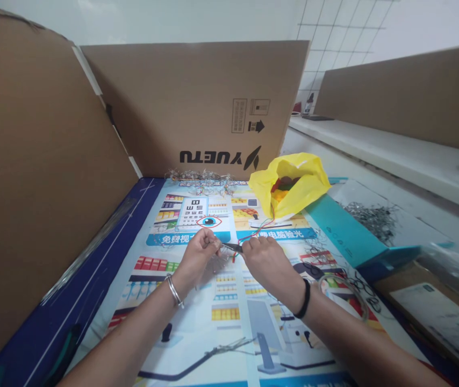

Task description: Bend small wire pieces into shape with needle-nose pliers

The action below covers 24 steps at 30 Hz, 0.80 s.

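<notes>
Near the middle of the poster, my left hand [202, 251] is closed in a pinch at a thin silvery wire [218, 263], whose fine loops show faintly below the fingers. My right hand [267, 263] is wrapped round pliers [232, 247]; only their dark narrow jaws show, pointing left to my left fingertips. The handles are hidden in my palm. Red and green cords [249, 236] run behind the jaws toward a yellow plastic bag [289, 185], which stands open with red and orange stuff inside.
Tangled wire pieces [201, 176] lie before the cardboard wall [193, 107]. A blue box [350, 231] stands to the right, beside a dark wire heap [370, 220]. Black rings [364, 290] and a clear tape roll [344, 290] lie by my right forearm. Long wires [88, 252] rest at left.
</notes>
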### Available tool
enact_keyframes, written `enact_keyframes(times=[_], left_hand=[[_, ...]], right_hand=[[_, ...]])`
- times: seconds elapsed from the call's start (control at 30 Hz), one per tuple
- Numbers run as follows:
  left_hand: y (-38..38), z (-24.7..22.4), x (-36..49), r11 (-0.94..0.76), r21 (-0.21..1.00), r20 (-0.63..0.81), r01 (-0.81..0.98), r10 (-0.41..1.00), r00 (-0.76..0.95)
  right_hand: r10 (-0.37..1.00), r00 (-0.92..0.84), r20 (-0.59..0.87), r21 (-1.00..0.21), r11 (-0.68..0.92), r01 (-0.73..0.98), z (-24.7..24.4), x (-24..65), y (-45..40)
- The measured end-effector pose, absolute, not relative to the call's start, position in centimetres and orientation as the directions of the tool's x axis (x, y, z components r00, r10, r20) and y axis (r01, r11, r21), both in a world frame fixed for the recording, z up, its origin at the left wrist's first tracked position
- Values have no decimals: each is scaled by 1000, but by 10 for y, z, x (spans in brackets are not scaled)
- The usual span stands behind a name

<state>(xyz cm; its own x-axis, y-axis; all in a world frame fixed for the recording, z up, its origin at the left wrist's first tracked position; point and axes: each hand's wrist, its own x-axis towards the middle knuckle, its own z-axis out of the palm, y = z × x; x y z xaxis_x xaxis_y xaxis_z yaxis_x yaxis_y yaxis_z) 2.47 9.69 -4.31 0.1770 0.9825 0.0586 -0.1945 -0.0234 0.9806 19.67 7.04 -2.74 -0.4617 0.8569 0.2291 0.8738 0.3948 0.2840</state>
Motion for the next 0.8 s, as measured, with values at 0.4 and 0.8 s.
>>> enact_keyframes(times=[0.4,0.8], left_hand=[[98,-48,23,-45,986,79,-162,975,208],[102,-45,18,-11,984,59,-179,962,267]], right_hand=[[894,-423,149,159,401,902,-20,198,69],[903,-385,191,97,373,923,-30,195,73]])
